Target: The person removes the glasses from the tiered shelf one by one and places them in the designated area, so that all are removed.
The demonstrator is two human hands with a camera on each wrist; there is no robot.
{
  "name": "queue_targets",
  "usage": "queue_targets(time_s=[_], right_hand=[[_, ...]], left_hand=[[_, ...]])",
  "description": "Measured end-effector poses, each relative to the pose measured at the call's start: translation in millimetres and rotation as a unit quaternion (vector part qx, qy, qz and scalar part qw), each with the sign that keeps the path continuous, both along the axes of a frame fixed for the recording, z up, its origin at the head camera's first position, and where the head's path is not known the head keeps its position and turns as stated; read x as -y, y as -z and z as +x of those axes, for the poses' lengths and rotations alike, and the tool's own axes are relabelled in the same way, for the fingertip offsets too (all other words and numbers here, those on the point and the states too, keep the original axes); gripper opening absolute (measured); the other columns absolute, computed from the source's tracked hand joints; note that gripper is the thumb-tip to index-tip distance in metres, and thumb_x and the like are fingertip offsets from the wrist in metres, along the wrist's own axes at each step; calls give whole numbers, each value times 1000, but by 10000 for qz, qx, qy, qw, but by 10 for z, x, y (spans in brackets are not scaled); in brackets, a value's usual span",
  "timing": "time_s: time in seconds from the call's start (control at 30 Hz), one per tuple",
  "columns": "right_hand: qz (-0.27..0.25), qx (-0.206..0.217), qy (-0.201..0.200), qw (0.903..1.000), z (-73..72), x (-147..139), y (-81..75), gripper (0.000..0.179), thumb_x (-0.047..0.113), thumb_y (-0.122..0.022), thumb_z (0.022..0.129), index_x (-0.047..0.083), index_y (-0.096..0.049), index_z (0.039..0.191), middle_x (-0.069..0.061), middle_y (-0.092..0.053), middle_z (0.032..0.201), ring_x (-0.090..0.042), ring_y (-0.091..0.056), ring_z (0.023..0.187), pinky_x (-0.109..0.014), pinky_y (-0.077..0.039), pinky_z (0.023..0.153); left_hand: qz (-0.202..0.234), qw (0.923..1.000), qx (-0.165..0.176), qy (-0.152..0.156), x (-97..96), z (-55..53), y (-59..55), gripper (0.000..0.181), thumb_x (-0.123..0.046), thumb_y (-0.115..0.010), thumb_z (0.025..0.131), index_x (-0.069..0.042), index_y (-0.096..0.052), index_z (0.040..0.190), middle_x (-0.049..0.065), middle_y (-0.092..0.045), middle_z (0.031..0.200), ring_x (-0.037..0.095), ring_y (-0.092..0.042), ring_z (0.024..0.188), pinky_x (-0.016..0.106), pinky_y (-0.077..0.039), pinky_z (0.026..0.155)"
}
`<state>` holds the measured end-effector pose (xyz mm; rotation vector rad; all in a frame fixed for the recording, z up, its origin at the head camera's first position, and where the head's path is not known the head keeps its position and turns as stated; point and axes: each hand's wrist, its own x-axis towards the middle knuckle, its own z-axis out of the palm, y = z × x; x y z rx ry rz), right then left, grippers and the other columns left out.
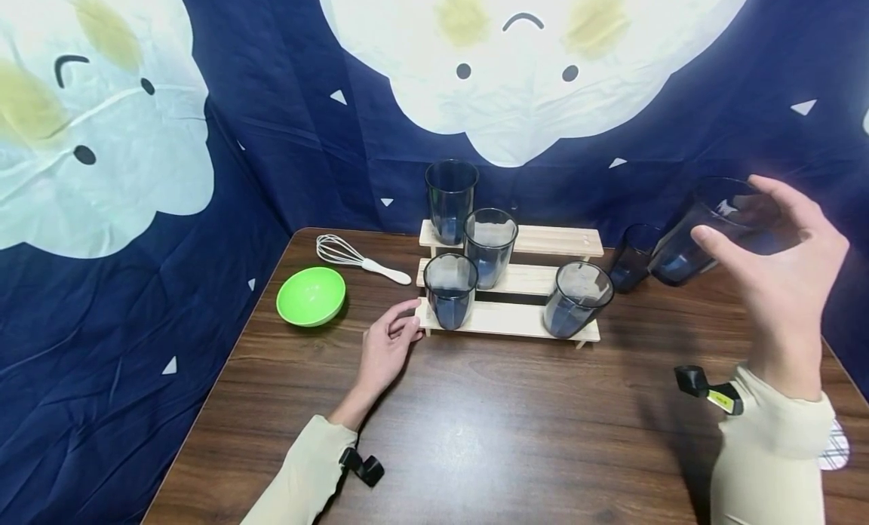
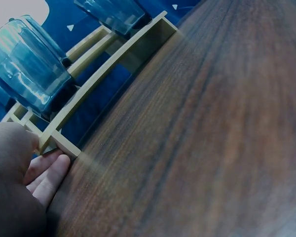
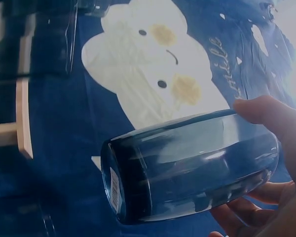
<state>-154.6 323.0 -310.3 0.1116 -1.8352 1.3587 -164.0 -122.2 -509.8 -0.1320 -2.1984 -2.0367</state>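
Note:
A dark blue-tinted drinking glass [image 1: 699,227] tilts in the air, held near its rim between the thumb and fingers of my right hand [image 1: 794,276]. In the right wrist view the glass [image 3: 192,168] lies almost sideways, with a barcode label on its base. My left hand [image 1: 388,344] grips the left end of the lowest step of a wooden tiered rack [image 1: 505,319]. Seen from the left wrist, its fingers curl around the end of the rack [image 2: 101,79]. On the rack stand several more glasses: top left [image 1: 451,201], middle [image 1: 490,246], front left [image 1: 450,291] and front right [image 1: 577,299].
Another blue glass [image 1: 634,257] stands on the table right of the rack, partly behind the held glass. A green bowl [image 1: 311,296] and a white whisk [image 1: 363,259] lie to the left. Behind the table hangs a dark blue cloth [image 1: 366,170]. A checked white item [image 1: 834,446] shows beside the right sleeve.

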Motion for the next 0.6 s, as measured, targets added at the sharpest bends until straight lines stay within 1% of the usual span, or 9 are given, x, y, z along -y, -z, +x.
queue_targets(time_s=[0.07,0.17,0.23,0.43,0.6], right_hand=[[77,183,218,9996,6,-36,0,66,-18,-88,74,2,-78,137,5,-79,106,-11,-72,100,-12,-61,85],[-68,459,478,9978,5,-73,3,69,-17,-88,74,8,-78,138,7,-76,107,-9,-69,103,-11,-58,85],[-34,501,572,9971,-2,-98,13,68,-16,-87,75,9,-78,138,9,-75,106,-8,-68,103,-11,-56,85],[-156,557,628,9963,-34,-169,51,70,-19,-86,74,10,-79,137,10,-75,106,-8,-68,102,-12,-56,85],[-333,553,595,9961,-80,-228,99,71,-21,-86,73,9,-79,137,6,-75,107,-10,-68,102,-12,-58,85]], left_hand=[[13,10000,7,-3,-5,-2,0,33,6,-69,107,4,-72,139,30,-79,118,43,-81,104,30,-72,87],[-4,10000,10,-9,-6,-2,-2,33,6,-69,107,3,-73,139,30,-79,118,43,-81,104,30,-72,87],[-27,10000,13,-16,-4,-4,4,33,5,-69,107,3,-73,139,30,-79,119,43,-81,104,30,-72,87],[-35,10000,48,-32,-6,1,0,33,5,-69,107,3,-73,139,30,-79,117,44,-80,104,29,-72,87],[-55,10000,62,-26,-2,0,-12,33,6,-69,107,3,-73,139,30,-79,118,47,-80,104,30,-72,87]])
